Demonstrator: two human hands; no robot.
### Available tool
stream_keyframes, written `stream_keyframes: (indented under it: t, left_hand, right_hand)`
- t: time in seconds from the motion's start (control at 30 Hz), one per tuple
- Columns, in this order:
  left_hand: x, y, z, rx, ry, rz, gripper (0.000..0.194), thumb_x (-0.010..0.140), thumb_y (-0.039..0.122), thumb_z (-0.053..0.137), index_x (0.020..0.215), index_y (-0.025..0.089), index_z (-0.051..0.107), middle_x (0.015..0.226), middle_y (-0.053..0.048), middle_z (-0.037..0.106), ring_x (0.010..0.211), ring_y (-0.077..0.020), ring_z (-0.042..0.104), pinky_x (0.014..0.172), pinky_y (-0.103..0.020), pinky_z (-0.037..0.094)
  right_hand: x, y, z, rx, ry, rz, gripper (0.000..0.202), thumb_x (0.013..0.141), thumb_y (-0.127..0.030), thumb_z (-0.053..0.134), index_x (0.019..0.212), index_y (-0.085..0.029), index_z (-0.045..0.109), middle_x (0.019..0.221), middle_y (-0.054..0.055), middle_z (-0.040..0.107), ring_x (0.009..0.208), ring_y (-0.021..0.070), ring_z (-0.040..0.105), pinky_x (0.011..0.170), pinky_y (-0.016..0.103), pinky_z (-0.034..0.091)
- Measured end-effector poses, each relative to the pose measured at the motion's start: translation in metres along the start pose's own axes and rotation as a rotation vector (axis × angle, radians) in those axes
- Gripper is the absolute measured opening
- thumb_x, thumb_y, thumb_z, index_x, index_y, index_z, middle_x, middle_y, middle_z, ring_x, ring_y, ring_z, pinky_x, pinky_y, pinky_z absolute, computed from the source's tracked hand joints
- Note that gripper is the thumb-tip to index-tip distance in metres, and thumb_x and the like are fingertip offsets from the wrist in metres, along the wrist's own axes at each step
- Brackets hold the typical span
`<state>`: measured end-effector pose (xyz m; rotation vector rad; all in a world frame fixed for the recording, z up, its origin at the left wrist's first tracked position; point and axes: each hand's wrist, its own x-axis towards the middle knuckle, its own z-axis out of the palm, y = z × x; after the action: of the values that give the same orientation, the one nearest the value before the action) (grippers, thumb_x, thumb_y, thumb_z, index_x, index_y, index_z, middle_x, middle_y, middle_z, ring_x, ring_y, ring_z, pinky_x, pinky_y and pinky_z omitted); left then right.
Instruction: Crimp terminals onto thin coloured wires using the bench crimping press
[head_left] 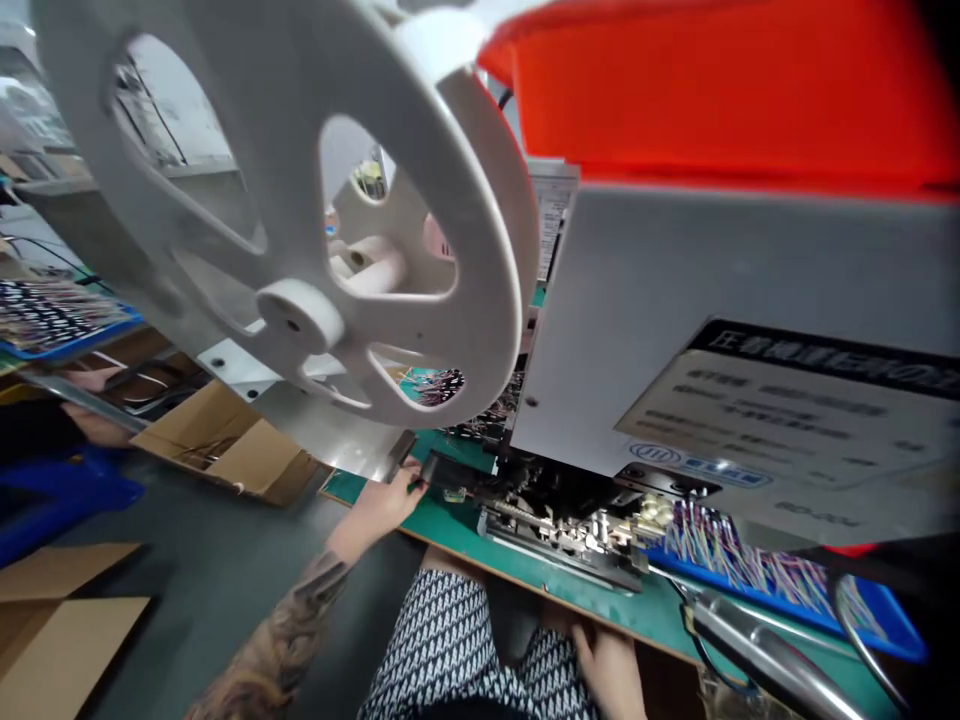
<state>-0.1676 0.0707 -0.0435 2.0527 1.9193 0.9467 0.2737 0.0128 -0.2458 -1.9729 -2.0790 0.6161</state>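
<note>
My left hand (385,503) reaches to the front edge of the green work surface (431,515). Its fingers are pinched together at the end of a black strip-like part (454,472) of the machine; something small and dark is at the fingertips, too unclear to name. To the right of that hand lies the machine's metal working area (559,525), with a rail along its front. My right hand (609,668) rests by my thigh (559,665) below the table edge, thumb stretched apart, holding nothing that shows; its other fingers are partly hidden.
A large grey reel (300,110) and the machine housing (637,290) fill the upper view, under a red bin (720,90). Blue trays of wires stand right (904,625) and far left (124,322). Cardboard boxes (274,462) sit left, near another person's arm (94,425).
</note>
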Motion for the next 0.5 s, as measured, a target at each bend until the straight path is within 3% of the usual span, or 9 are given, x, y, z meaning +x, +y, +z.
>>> stream_keyframes:
  t: [0.1, 0.2, 0.3, 0.4, 0.5]
  left_hand:
    - [-0.042, 0.013, -0.009, -0.088, -0.166, 0.016, 0.021, 0.099, 0.026, 0.072, 0.078, 0.020, 0.074, 0.087, -0.003, 0.078, 0.085, -0.0201, 0.075, 0.081, -0.033, 0.061]
    - [-0.068, 0.039, -0.011, -0.300, -0.319, -0.044, 0.018, 0.093, 0.020, 0.071, 0.075, 0.020, 0.067, 0.085, -0.002, 0.079, 0.081, -0.0193, 0.074, 0.077, -0.031, 0.058]
    - [-0.078, 0.071, -0.002, -0.376, -0.398, -0.064, 0.017, 0.090, 0.016, 0.069, 0.075, 0.022, 0.061, 0.079, 0.000, 0.075, 0.077, -0.0195, 0.072, 0.078, -0.033, 0.055]
    - [-0.078, 0.102, 0.013, -0.409, -0.455, -0.019, 0.019, 0.092, 0.016, 0.065, 0.077, 0.025, 0.059, 0.077, 0.000, 0.072, 0.076, -0.0205, 0.070, 0.076, -0.035, 0.055]
    - [-0.073, 0.126, 0.027, -0.412, -0.463, 0.070, 0.022, 0.095, 0.015, 0.059, 0.077, 0.027, 0.059, 0.075, -0.002, 0.069, 0.070, -0.0206, 0.066, 0.069, -0.035, 0.053]
  right_hand:
    - [-0.011, -0.047, -0.034, 0.312, -0.139, -0.055, 0.053, 0.097, -0.048, 0.050, 0.108, -0.011, 0.086, 0.113, 0.022, 0.084, 0.115, 0.0431, 0.078, 0.107, 0.054, 0.058]
    - [-0.030, -0.106, -0.070, 0.652, -0.365, -0.118, 0.043, 0.099, -0.051, 0.060, 0.100, -0.016, 0.085, 0.095, 0.013, 0.084, 0.091, 0.0310, 0.079, 0.083, 0.039, 0.063]
    - [-0.042, -0.153, -0.100, 0.941, -0.381, -0.028, 0.046, 0.096, -0.059, 0.072, 0.095, -0.015, 0.083, 0.067, 0.004, 0.071, 0.059, 0.0185, 0.065, 0.056, 0.028, 0.052]
    - [-0.043, -0.175, -0.125, 1.196, -0.371, 0.083, 0.048, 0.092, -0.062, 0.078, 0.099, -0.015, 0.082, 0.065, 0.001, 0.068, 0.048, 0.0122, 0.056, 0.044, 0.023, 0.044]
    - [-0.038, -0.179, -0.146, 1.296, -0.321, 0.117, 0.049, 0.090, -0.063, 0.081, 0.102, -0.015, 0.082, 0.069, 0.002, 0.070, 0.046, 0.0110, 0.056, 0.039, 0.021, 0.043]
